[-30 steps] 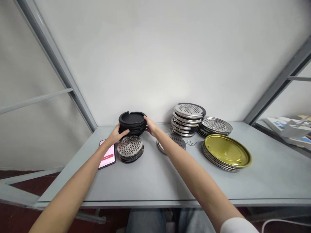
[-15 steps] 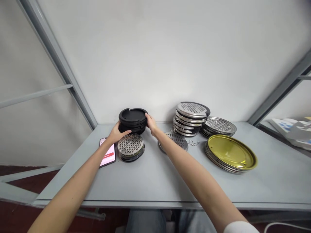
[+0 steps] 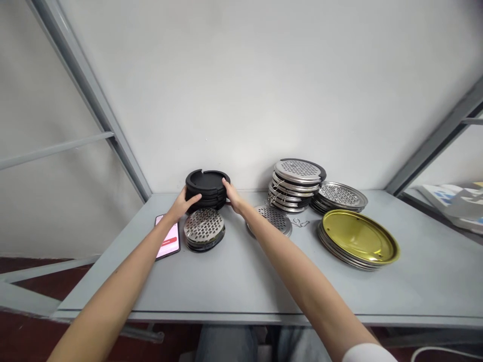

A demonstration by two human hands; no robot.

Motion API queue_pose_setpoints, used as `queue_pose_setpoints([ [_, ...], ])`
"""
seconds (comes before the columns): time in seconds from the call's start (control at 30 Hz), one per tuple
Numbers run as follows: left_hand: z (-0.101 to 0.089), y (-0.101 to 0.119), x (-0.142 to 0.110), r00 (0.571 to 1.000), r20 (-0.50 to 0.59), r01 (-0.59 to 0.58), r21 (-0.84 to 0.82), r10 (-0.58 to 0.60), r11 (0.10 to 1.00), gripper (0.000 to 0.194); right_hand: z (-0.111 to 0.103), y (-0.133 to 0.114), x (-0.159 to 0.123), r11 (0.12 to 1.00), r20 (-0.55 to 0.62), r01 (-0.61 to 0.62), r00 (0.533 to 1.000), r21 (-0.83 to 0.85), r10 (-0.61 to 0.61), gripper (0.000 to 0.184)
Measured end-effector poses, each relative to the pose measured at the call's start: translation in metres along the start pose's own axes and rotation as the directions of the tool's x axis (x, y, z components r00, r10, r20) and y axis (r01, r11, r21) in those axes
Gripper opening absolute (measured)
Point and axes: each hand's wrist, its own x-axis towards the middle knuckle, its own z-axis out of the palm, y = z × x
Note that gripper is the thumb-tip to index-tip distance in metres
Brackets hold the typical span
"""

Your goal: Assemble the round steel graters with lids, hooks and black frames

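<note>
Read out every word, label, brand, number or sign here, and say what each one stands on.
No text is legible.
Phone screen: pale marks on the red bar, too small and blurred to read.
White-and-blue printed material at far right: no readable words.
Black round trays, gold-coloured lid: no lettering visible.

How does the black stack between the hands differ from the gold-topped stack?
The black stack is matt; the gold-topped stack is shiny. The left hand and right hand touch the black stack, but not the gold-topped stack. The gold-topped stack looks wider than the black stack. Both are round.
</note>
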Motion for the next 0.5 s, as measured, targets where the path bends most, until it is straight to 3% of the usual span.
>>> queue_pose_setpoints([
  [0.1,0.006,-0.003,0.009,0.99,-0.057,0.112,-0.236,-0.129,0.965,0.063,0.003,0.0,0.0,1.0,-0.018,0.005,1.0,-0.003,-0.005,0.063],
  [0.2,0.013,-0.005,0.016,0.969,-0.069,0.2,-0.348,-0.238,0.916,0.066,0.005,0.0,0.0,1.0,-0.024,0.01,1.0,-0.008,-0.01,0.064],
  [0.37,0.012,0.0,0.017,0.937,-0.175,0.245,-0.285,-0.302,0.927,0.063,0.004,0.004,0.001,0.998,-0.015,0.04,0.999,-0.04,-0.04,0.064],
  [0.5,0.006,0.006,0.016,0.924,-0.199,0.273,-0.249,-0.326,0.929,0.057,-0.002,0.012,0.007,0.992,0.008,0.081,0.997,-0.094,-0.081,0.067],
])
